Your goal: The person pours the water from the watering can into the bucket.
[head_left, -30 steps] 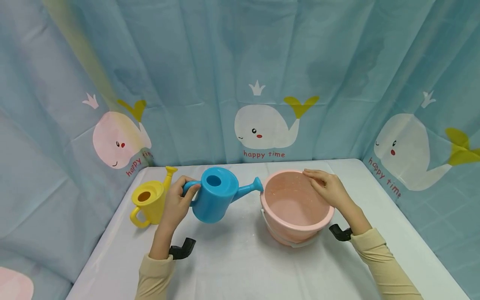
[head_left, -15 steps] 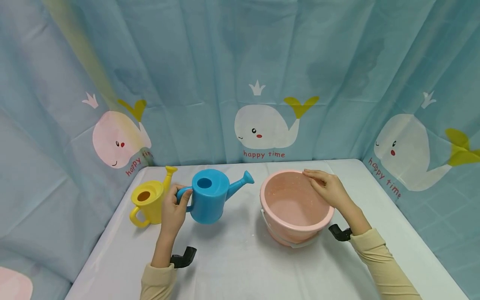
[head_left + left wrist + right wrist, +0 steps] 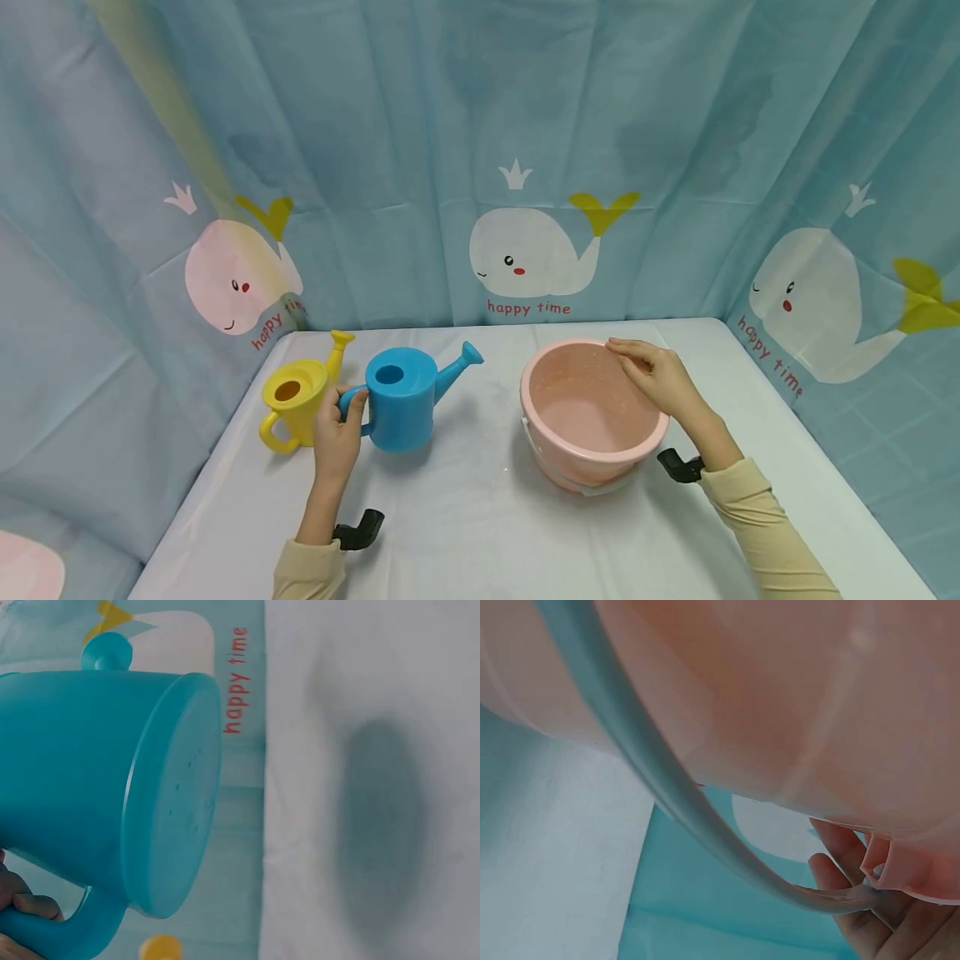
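Note:
My left hand (image 3: pixel 335 429) grips the handle of a blue toy watering can (image 3: pixel 402 404), held upright with its spout pointing right. In the left wrist view the can's flat underside (image 3: pixel 176 795) shows, apart from the white table, with its shadow below. My right hand (image 3: pixel 660 379) holds the far right rim of a pink bucket (image 3: pixel 536 408) that stands on the table. In the right wrist view, fingers (image 3: pixel 840 847) lie outside the bucket wall near the handle's pivot. The bucket's pale handle (image 3: pixel 682 795) hangs down against its side.
A yellow watering can (image 3: pixel 307 417) stands at the left, close behind my left hand. The white table (image 3: pixel 480 542) is enclosed by a blue curtain (image 3: pixel 375 167) printed with whales along its back and sides.
My left hand has moved left and slightly nearer with the blue watering can, so its spout has come away from the bucket's rim. My right hand and the bucket stay put.

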